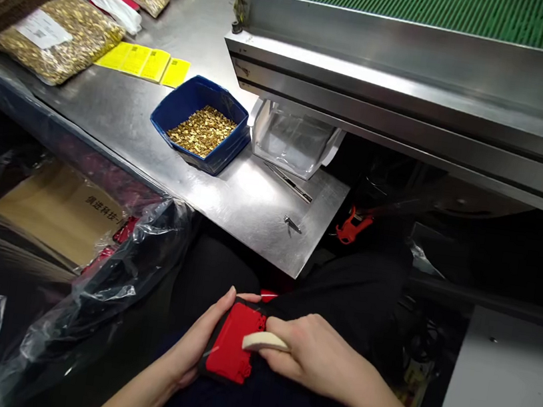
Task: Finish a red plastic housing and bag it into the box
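Note:
Over my lap, my left hand is closed around the edge of a red plastic part with a dark border. The part lies tilted, its flat red face toward me and its right edge notched. My right hand grips a curved cream-coloured tool. The tool's blunt end reaches over the right side of the red part; whether it touches the surface I cannot tell. A small bit of red shows just beyond my left fingertips.
On the metal table stand a blue bin of small brass-coloured pieces and a clear bin. Tweezers, yellow labels and filled bags lie there. A conveyor runs at right; a plastic-lined box stands left.

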Action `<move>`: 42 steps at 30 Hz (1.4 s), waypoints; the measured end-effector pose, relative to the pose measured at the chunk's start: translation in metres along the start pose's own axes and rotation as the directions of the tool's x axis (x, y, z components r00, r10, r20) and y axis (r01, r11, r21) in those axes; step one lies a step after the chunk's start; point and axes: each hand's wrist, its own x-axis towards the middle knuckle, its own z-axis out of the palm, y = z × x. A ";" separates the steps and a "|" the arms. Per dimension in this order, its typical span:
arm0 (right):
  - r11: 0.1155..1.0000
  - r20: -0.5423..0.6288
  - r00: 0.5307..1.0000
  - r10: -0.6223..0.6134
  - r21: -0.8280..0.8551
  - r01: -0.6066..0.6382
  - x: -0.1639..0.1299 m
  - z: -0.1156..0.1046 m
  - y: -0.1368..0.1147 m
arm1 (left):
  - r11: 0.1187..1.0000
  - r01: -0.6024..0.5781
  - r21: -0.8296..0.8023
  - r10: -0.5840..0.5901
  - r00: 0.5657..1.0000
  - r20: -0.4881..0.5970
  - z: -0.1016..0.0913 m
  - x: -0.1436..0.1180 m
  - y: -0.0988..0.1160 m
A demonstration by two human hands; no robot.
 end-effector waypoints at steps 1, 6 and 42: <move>1.000 0.012 1.000 0.002 0.003 -0.002 0.000 -0.001 0.000 | 1.000 -0.004 0.005 0.004 1.000 -0.003 0.000 0.000 0.000; 1.000 0.006 1.000 0.007 -0.021 -0.007 0.002 -0.001 0.002 | 1.000 0.000 0.001 0.000 1.000 -0.013 0.002 0.000 0.001; 0.997 -0.028 0.999 -0.023 -0.073 0.021 0.016 -0.002 0.006 | 0.999 0.020 -0.031 -0.022 0.998 -0.061 -0.002 0.005 -0.003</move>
